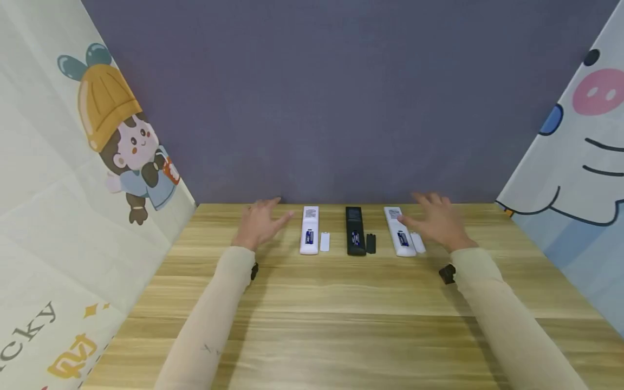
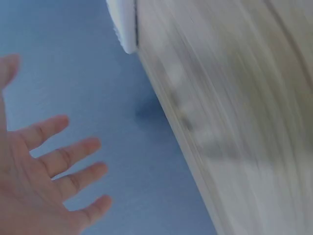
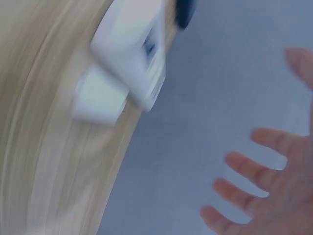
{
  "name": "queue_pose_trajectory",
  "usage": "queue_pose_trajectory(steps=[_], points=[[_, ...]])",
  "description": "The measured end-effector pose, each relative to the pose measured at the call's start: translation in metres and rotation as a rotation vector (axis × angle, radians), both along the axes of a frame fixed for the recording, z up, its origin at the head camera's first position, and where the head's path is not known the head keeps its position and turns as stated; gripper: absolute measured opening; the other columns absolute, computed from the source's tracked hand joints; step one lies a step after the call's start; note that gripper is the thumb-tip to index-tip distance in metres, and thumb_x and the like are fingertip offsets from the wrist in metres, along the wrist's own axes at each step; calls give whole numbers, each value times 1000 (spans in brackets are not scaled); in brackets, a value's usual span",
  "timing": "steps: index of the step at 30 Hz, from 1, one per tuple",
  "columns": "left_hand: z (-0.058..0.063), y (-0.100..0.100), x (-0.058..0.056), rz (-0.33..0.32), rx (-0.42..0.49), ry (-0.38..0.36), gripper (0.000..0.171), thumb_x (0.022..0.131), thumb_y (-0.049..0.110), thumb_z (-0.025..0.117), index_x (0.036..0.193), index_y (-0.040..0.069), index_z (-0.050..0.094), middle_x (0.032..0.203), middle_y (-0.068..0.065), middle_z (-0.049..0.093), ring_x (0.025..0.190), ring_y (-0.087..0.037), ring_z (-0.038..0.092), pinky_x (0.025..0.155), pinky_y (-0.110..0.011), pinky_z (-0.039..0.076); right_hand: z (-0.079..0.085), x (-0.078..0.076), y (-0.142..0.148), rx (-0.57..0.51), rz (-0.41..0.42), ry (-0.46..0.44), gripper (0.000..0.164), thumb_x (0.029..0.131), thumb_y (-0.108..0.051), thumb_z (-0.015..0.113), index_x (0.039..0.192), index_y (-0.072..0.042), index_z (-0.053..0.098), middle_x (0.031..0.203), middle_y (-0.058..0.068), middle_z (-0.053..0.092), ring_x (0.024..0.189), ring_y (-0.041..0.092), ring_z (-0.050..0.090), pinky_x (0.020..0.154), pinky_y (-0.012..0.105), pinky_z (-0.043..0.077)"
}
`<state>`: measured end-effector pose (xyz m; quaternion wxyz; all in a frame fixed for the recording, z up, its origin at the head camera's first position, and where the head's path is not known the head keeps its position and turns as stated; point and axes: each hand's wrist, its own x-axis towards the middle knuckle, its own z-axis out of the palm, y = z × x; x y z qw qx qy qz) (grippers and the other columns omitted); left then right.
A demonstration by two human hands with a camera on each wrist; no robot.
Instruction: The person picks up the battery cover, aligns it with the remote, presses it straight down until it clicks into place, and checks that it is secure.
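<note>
Three remote controls lie in a row, backs up, near the table's far edge: a white one (image 1: pixel 309 216), a black one (image 1: pixel 354 219) and a tilted second white one (image 1: pixel 394 219). Dark blue batteries show in their uncovered compartments. Beside each lies a battery cover: white (image 1: pixel 324 242), black (image 1: pixel 371 244) and white (image 1: pixel 418 243). My left hand (image 1: pixel 257 225), fingers spread, is left of the first white remote and holds nothing. With its fingers apart, my right hand (image 1: pixel 440 223) is over and beside the right white remote, also holding nothing; contact cannot be told.
The wood-grain table (image 1: pixel 312 325) ends at a dark grey-blue backdrop (image 1: pixel 312 108). Pale printed cloths hang at the left (image 1: pixel 39 162) and the right (image 1: pixel 546 179). Both wrist views are partly blurred.
</note>
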<state>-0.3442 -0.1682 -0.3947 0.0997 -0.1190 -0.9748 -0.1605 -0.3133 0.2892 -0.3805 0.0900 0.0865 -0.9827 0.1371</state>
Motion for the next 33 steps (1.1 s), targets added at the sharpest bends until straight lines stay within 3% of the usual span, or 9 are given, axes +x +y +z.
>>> queue_pose_trajectory(steps=[4, 7, 9, 12, 15, 19, 26, 33], points=[[-2, 4, 5, -25, 80, 30, 66, 99, 62, 53, 141, 11, 59, 137, -15, 66, 123, -38, 64, 108, -61, 44, -2, 6, -19, -13, 57, 13, 71, 97, -59, 58, 142, -4, 57, 140, 27, 57, 126, 51, 53, 95, 69, 47], [-4, 9, 7, -23, 124, 39, 54, 99, 53, 59, 133, 11, 65, 124, -13, 73, 108, -34, 71, 93, -54, 55, -4, 10, -33, -31, 100, 19, 56, 98, -51, 62, 132, -6, 65, 119, 19, 70, 98, 35, 68, 75, 52, 56], [-5, 12, 7, -21, 170, 30, 49, 99, 49, 61, 130, 11, 67, 119, -13, 75, 103, -31, 72, 89, -51, 56, -6, 11, -42, -49, 118, 17, 50, 99, -48, 62, 128, -8, 66, 103, 12, 73, 77, 25, 67, 61, 41, 53], [-6, 19, 4, -16, 234, 16, 43, 98, 44, 62, 126, 11, 69, 115, -12, 76, 100, -29, 73, 87, -49, 56, -8, 12, -54, -98, 146, 16, 41, 100, -43, 62, 122, -9, 67, 84, 3, 69, 59, 15, 55, 52, 32, 43], [-7, 25, 1, 11, 307, 10, 38, 97, 39, 65, 121, 11, 72, 110, -10, 77, 97, -26, 72, 86, -46, 56, -10, 12, -65, -156, 174, 33, 27, 101, -36, 62, 111, -11, 69, 74, -1, 64, 56, 13, 51, 54, 31, 41], [-8, 33, -1, 93, 401, 11, 27, 94, 34, 69, 111, 14, 75, 99, -7, 77, 90, -24, 71, 80, -42, 54, -10, 13, -81, -237, 195, 37, 16, 101, -29, 64, 98, -14, 69, 75, -2, 65, 60, 13, 54, 61, 32, 45], [-13, 51, -7, 214, 474, -79, 19, 93, 31, 69, 103, 16, 76, 94, -4, 76, 82, -21, 67, 67, -30, 47, -12, 5, -105, -343, 218, -29, 15, 100, -30, 67, 99, -15, 68, 78, 1, 64, 63, 16, 53, 64, 34, 45], [-18, 65, -10, 275, 514, -174, 16, 92, 30, 71, 101, 18, 75, 95, -2, 74, 78, -21, 64, 65, -32, 45, -8, 0, -135, -394, 240, -80, 9, 100, -25, 67, 100, -16, 68, 78, 2, 63, 62, 18, 51, 62, 34, 43]])
